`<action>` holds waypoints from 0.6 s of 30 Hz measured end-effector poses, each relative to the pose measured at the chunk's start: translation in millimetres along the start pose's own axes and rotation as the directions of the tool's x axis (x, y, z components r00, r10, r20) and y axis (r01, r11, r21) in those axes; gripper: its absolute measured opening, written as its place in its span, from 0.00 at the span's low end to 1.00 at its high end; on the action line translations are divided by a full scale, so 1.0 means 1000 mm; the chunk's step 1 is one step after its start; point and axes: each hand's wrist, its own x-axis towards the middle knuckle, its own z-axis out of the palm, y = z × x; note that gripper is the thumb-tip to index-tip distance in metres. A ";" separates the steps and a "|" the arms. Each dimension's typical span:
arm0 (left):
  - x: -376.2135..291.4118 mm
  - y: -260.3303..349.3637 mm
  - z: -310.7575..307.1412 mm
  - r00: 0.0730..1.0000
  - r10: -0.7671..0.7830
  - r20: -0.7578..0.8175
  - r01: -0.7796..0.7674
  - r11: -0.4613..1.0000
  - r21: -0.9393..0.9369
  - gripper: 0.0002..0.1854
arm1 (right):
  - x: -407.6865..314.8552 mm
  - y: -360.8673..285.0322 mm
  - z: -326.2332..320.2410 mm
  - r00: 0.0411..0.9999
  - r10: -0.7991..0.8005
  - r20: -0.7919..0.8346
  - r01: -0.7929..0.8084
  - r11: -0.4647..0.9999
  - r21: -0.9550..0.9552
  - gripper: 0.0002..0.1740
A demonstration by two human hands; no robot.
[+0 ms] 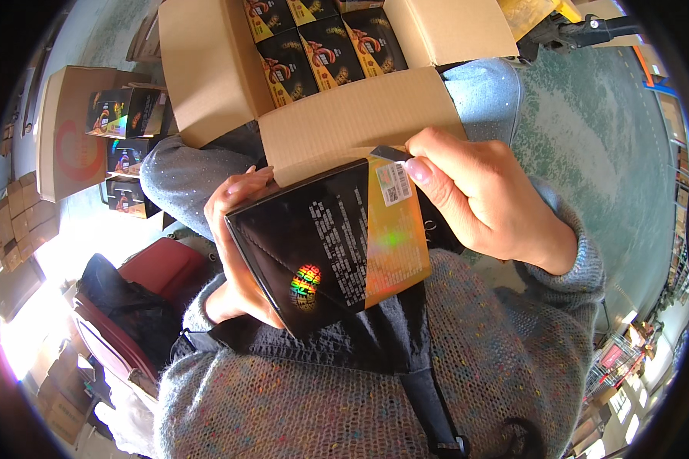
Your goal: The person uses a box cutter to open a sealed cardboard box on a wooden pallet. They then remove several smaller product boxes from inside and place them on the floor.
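Observation:
My left hand (238, 246) grips the left side of a black and gold printed box (333, 252), which is tilted above my lap. On the gold strip of that box sits a white barcode label (394, 183). My right hand (482, 195) pinches a small dark flat piece (390, 154) between thumb and forefinger, right at the label's upper corner; whether the piece is a blade or a tab, I cannot tell. Beyond the box stands an open cardboard carton (356, 120) with its flaps spread, and several similar black and gold boxes (330, 54) lie in rows in it.
At the left, more black boxes (127, 158) are stacked by a brown carton (72, 132). A red chair (161, 267) with a black bag (120, 304) stands lower left. A yellow object (528, 23) and a black bar are at the upper right, a shopping cart (611, 361) at the lower right.

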 end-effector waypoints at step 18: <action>0.000 0.015 0.016 0.998 -0.056 -0.003 0.056 0.977 0.206 0.77 | -0.001 -0.009 0.004 0.982 -0.037 -0.184 -0.032 0.933 -0.358 0.13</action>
